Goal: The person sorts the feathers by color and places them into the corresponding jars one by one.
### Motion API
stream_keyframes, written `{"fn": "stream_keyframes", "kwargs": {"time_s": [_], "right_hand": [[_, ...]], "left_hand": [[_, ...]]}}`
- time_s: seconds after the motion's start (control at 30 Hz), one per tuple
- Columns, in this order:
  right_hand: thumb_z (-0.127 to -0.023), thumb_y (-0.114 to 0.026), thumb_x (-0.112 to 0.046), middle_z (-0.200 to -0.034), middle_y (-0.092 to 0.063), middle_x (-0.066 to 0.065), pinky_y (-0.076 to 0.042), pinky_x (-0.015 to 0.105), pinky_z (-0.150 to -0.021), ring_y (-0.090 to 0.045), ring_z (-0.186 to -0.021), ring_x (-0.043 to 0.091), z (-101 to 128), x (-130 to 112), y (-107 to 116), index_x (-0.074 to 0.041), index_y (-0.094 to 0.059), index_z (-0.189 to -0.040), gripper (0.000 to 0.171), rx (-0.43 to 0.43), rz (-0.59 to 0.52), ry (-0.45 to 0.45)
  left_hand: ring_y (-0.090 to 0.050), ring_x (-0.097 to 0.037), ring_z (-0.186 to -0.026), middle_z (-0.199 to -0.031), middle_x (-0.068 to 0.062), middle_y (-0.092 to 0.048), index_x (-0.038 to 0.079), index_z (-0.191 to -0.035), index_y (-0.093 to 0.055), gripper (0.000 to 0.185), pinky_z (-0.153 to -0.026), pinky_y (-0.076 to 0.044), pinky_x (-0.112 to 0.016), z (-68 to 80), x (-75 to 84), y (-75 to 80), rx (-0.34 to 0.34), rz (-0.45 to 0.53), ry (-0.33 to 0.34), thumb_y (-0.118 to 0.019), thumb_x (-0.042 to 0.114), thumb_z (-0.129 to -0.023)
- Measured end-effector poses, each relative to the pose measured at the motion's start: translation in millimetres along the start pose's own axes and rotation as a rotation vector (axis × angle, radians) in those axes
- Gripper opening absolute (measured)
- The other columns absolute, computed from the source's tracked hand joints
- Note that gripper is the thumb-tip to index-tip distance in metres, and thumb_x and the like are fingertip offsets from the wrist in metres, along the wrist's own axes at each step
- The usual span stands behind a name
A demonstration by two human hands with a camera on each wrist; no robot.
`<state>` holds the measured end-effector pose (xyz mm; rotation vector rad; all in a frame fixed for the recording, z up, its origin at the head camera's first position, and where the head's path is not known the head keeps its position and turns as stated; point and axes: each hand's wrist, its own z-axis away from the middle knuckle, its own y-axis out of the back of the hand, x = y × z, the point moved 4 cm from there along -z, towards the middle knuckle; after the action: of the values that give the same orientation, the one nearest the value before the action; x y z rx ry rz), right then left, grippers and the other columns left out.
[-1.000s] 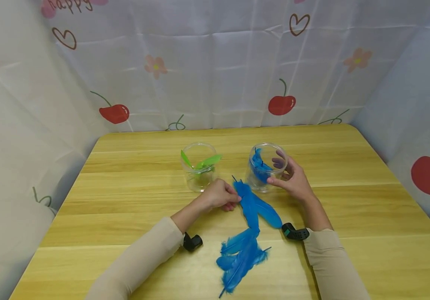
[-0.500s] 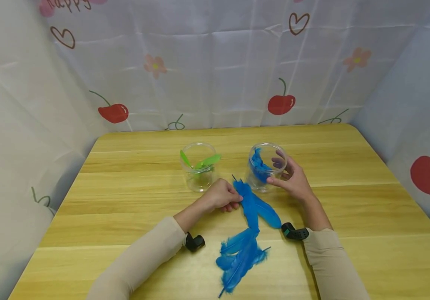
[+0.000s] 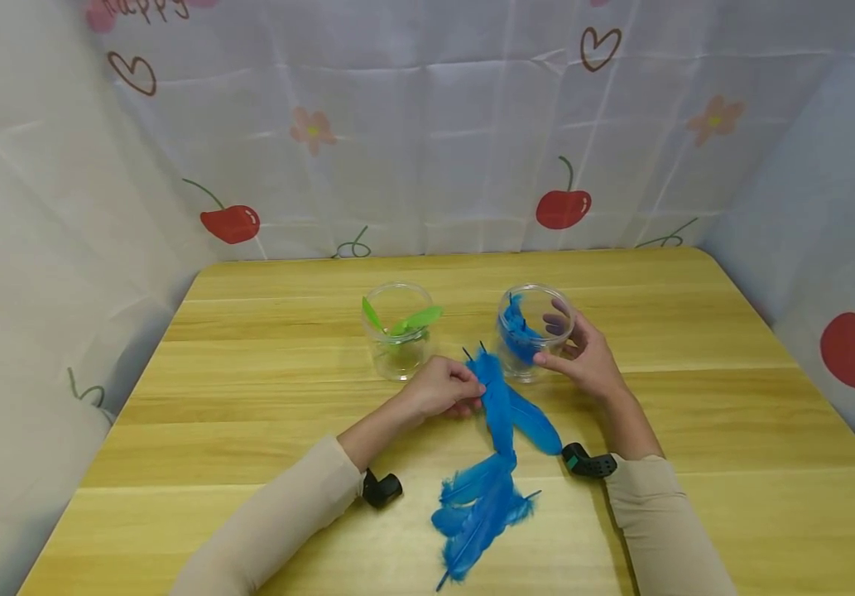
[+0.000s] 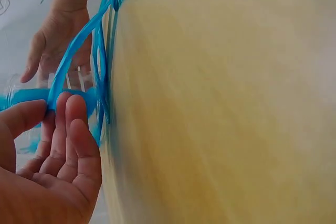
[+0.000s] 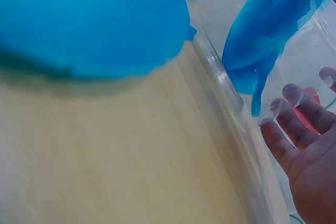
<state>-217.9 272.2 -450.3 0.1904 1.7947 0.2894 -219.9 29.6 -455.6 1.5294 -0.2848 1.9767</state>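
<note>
My left hand pinches the quill end of a long blue feather between thumb and fingertips; the feather's other end lies on the wooden table. My right hand is wrapped round a clear jar with blue feathers inside, and its fingers show through the wall. The pinched feather's tip is just left of that jar. A second clear jar to the left contains green feathers.
Several loose blue feathers lie in a heap on the table near its front edge, between my forearms. Cherry-printed cloth walls in the table at the back and on both sides.
My left hand has edged slightly right and the feather's quill end has risen a little beside the blue jar. The right hand stays on the jar.
</note>
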Motion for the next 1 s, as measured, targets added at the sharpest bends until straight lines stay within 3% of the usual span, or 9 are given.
{"fn": "stream_keyframes", "kwargs": {"time_s": [0.37, 0.5, 0.67, 1.0], "right_hand": [[-0.087, -0.072, 0.002, -0.145, -0.044, 0.027, -0.031, 0.062, -0.107, -0.042, -0.134, 0.043, 1, 2, 1, -0.009, -0.03, -0.155, 0.08, -0.004, 0.01, 0.014], [-0.087, -0.072, 0.001, -0.145, -0.044, 0.028, -0.031, 0.062, -0.107, -0.042, -0.134, 0.043, 1, 2, 1, -0.009, -0.03, -0.155, 0.08, -0.004, 0.009, 0.012], [-0.087, -0.072, 0.001, -0.145, -0.043, 0.028, -0.031, 0.061, -0.107, -0.041, -0.134, 0.043, 1, 2, 1, -0.009, -0.03, -0.155, 0.081, -0.002, 0.014, 0.016], [-0.087, -0.072, 0.0, -0.145, -0.044, 0.028, -0.032, 0.061, -0.106, -0.042, -0.133, 0.044, 1, 1, 0, -0.008, -0.03, -0.154, 0.08, 0.005, 0.012, 0.02]], "left_hand": [[-0.069, -0.035, -0.084, -0.086, -0.02, -0.069, -0.006, -0.094, -0.067, 0.013, -0.079, -0.058, -0.039, 19.5, 14.3, 0.2, 0.033, 0.096, -0.12, -0.066, 0.007, -0.095], [-0.07, -0.036, -0.083, -0.081, -0.014, -0.07, -0.007, -0.092, -0.065, 0.01, -0.081, -0.057, -0.045, 25.3, 21.0, 1.1, 0.043, 0.138, -0.181, -0.065, 0.003, -0.094], [-0.072, -0.026, -0.077, -0.08, -0.011, -0.07, -0.007, -0.09, -0.064, 0.009, -0.08, -0.057, -0.049, 33.4, 32.2, -0.3, 0.032, 0.149, -0.242, -0.065, 0.001, -0.094], [-0.071, -0.027, -0.073, -0.08, -0.013, -0.07, -0.009, -0.095, -0.063, 0.011, -0.075, -0.059, -0.042, 48.4, 53.2, -2.6, -0.002, 0.183, -0.333, -0.063, 0.001, -0.095]]}}
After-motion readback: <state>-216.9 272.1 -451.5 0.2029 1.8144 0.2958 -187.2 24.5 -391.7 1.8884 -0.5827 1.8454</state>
